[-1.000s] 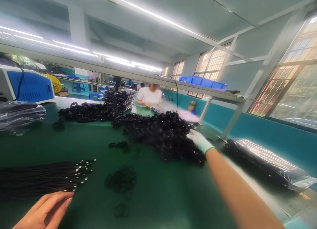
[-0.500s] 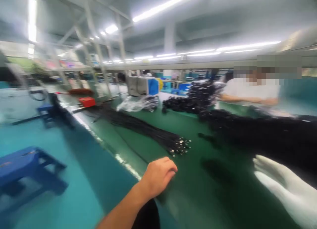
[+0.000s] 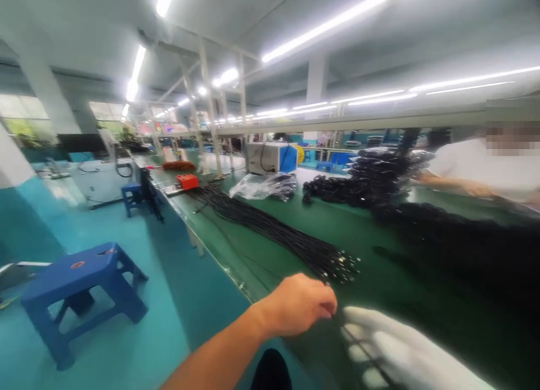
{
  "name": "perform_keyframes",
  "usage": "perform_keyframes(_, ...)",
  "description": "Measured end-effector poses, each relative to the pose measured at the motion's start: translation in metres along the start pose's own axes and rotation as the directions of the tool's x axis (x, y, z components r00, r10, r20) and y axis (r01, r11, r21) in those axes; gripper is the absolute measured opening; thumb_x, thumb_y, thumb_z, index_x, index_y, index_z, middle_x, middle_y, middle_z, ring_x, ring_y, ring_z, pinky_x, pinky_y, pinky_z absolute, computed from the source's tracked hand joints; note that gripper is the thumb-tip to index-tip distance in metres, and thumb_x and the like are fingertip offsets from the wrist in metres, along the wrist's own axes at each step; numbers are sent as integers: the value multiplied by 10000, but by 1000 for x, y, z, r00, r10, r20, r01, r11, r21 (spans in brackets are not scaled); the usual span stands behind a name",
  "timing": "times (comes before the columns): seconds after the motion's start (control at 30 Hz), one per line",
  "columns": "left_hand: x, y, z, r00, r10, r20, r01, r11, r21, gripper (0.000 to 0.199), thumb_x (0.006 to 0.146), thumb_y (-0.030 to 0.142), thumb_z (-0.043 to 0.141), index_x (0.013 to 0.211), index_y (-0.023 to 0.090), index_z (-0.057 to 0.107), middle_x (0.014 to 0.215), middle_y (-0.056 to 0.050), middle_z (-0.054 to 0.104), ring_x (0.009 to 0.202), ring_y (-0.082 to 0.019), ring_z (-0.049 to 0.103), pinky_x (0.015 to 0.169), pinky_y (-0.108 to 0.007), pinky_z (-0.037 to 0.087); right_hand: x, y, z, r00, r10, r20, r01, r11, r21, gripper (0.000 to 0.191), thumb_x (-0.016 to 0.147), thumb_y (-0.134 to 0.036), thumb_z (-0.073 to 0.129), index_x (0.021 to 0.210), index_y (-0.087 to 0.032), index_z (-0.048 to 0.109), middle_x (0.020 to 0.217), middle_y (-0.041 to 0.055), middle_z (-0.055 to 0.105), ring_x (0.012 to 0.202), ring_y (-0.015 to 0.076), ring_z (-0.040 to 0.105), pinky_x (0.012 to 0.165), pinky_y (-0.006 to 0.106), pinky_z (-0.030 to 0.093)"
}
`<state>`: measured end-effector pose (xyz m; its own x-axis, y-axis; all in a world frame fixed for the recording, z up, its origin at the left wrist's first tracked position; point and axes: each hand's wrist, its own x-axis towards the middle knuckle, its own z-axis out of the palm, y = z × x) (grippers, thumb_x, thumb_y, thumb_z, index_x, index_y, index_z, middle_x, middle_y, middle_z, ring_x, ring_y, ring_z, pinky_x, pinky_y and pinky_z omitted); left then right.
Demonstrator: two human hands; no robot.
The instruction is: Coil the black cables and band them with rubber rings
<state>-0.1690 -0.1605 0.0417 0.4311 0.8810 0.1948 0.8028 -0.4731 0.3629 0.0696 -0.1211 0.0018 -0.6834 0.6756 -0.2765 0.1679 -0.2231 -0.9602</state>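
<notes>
Handling a thin black cord, apparently.
My white-gloved right hand is loosely holding it, likely needing firmer grip; bare left hand curled, contents unclear.

Left hand: bare, surface detail softened by blur. Left forearm: bare along full visible length, narrowing to wrist. Right hand: clad in one white glove, full-fingered, matte, fabric-like, with rounded fingertips; weave too blurred to read. Lower edge of view, centre: one plain black item of wear, rounded at top; trouser or shoe, indistinct which.
</notes>
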Motion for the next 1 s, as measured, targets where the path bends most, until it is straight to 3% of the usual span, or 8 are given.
perform_keyframes(0.07,17,23,-3,996,28,-90,-27,1000,15,100,870,194,533,908,204,624,917,13,678,871,-137,595,824,-252,382,0,-5,14,952,92,291,-148,973,178,356,793,-374,565,1058,-136,585,931,155,676,716,241,686,506,307,552)
perform_keyframes(0.13,33,35,-4,998,46,-46,-46,999,-11,118,865,233,546,923,204,645,898,8,684,868,-154,594,824,-276,378,4,-4,20,887,46,459,-233,903,361,325,801,-345,522,975,-79,590,797,146,682,620,236,685,430,285,531)
perform_keyframes(0.27,59,37,4,979,172,111,-152,974,-166,149,855,195,546,797,206,682,785,24,666,776,-125,583,759,-243,388,11,9,6,843,-83,531,-281,774,567,341,832,-296,442,1007,-34,572,815,172,698,705,274,698,500,364,561)
perform_keyframes(0.5,88,41,23,960,279,17,-247,877,-413,141,855,203,560,815,184,695,813,8,680,819,-117,584,815,-227,416,4,17,-6,783,-212,584,-262,741,619,360,822,-261,447,1096,-43,529,884,176,691,761,301,693,581,448,547)
perform_keyframes(0.6,93,31,43,988,154,-2,-146,935,-324,198,896,235,488,941,208,679,920,4,691,879,-125,596,836,-233,427,-2,15,-18,853,-250,459,-148,727,670,357,867,-367,416,1040,-79,538,851,147,687,692,278,688,574,468,532)
perform_keyframes(0.7,81,15,64,999,-43,-23,39,989,-146,267,922,229,392,974,210,654,931,-24,677,875,-160,605,772,-266,447,-11,4,-39,943,-295,153,83,655,751,312,898,-431,407,1025,-168,518,827,50,654,676,196,656,624,435,529)
perform_keyframes(0.8,53,13,80,988,-147,-40,149,988,30,289,922,213,350,899,210,638,838,-35,649,776,-174,609,682,-270,438,-16,-11,-58,926,-373,-54,259,526,810,192,890,-405,485,915,-217,514,692,-51,541,582,96,549,649,309,511)
perform_keyframes(1.0,9,57,76,983,177,-55,-160,960,229,211,870,176,416,776,229,597,677,-7,585,598,-156,534,554,-261,362,0,-14,-59,934,-292,-207,344,574,743,237,896,-342,507,1043,-166,568,933,44,648,859,178,630,936,467,426)
